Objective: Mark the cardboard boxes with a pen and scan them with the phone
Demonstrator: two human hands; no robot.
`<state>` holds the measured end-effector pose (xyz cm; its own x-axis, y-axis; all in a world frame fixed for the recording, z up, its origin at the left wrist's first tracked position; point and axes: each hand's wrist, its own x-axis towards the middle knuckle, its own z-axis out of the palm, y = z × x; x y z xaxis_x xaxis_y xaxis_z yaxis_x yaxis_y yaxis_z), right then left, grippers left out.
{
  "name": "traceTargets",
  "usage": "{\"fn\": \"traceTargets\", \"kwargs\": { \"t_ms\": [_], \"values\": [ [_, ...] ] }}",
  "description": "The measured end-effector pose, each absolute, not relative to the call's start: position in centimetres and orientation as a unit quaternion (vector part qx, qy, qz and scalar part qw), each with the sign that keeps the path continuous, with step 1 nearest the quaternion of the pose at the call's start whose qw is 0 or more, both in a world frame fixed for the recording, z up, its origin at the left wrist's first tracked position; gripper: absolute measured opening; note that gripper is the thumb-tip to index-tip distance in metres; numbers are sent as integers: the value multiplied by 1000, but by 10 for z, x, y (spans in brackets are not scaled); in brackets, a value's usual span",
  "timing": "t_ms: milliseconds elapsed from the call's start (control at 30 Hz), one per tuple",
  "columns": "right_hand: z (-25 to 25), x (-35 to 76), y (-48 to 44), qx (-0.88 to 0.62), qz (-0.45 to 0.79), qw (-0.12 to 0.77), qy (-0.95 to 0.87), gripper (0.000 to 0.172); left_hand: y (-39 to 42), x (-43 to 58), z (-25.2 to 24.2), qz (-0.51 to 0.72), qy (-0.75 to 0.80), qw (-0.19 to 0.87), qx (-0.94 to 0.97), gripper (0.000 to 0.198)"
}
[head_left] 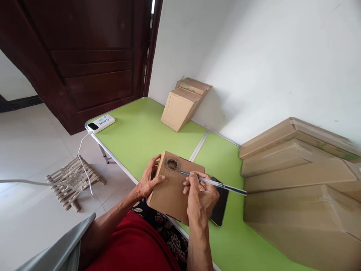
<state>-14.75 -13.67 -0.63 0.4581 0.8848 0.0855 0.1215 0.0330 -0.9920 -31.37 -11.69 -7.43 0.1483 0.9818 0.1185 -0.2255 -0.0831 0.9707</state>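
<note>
Just below frame ctr, cardboard box (172, 195) is at green table (132, 135)'s near edge, L hand (145, 183) gripping its left side, thumb on upper face, fingers partly spread round the edge. R hand (201, 195) has fingers curled in w/ pen (225, 186) pinched btwn thumb & index, tip near dark ring (172, 164) on box. Dark flat device (221, 207) lies just right of R wrist; cartons (284, 192) stacked far right of frame.

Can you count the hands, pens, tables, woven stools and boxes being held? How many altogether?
Hands: 2 (left hand, right hand)
Pen: 1
Held cardboard box: 1
Green table: 1
Woven stool: 1
Total: 6
</note>
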Motion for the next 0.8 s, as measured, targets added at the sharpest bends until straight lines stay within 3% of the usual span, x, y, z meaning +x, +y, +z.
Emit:
{"fn": "traceTargets", "kwargs": {
  "t_ms": [400, 500, 600, 700, 800],
  "values": [
    [4, -153, -107, -519, 378, 639, -424, 42, -118, -314, -72, 534, 357, 583, 498, 90],
    [10, -117, -99, -573, 304, 644, -405, 47, -118, -315, -68, 535, 354, 592, 488, 90],
    [7, -75, -87, -684, 223, 533, -445, 51, -118, -315, -64, 538, 358, 586, 489, 89],
    [-7, -51, -71, -746, 218, 410, -477, 49, -119, -316, -61, 542, 359, 581, 490, 89],
    [-26, -48, -56, -777, 243, 293, -501, 34, -120, -316, -61, 544, 361, 581, 486, 89]
  ]
}}
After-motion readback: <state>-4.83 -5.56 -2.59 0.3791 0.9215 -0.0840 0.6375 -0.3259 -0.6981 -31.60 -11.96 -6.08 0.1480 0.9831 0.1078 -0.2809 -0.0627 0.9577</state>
